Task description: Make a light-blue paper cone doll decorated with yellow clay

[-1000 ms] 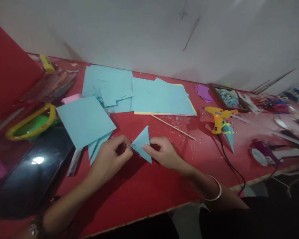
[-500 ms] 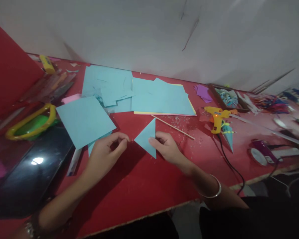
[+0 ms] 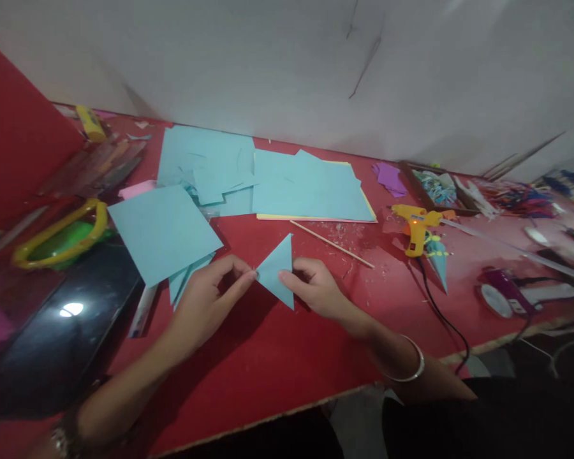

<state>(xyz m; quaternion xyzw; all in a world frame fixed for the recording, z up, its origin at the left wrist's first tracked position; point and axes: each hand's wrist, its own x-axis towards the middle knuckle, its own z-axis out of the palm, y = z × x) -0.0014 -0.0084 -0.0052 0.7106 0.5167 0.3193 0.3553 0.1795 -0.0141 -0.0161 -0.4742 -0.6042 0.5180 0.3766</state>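
A light blue paper triangle (image 3: 276, 271) is held above the red table (image 3: 268, 357). My right hand (image 3: 316, 287) grips its right edge, thumb on top and fingers curled behind. At the triangle's left tip, my left hand (image 3: 220, 287) pinches the point between thumb and index finger. Just beyond the left hand lies a square blue sheet (image 3: 165, 233), with smaller blue paper pieces (image 3: 184, 277) partly under it. A thin wooden stick (image 3: 332, 243) rests on the table past the triangle.
Blue sheets (image 3: 310, 188) are stacked near the wall. To the right lie a yellow glue gun (image 3: 416, 223) with its light on, a small blue paper cone (image 3: 439, 261) and a purple device (image 3: 507, 290). On the left are a black glossy panel (image 3: 62, 325) and a yellow-rimmed basket (image 3: 62, 236).
The triangle has moved slightly left and down with my right hand. My left thumb and finger have come to its left tip and closed on it.
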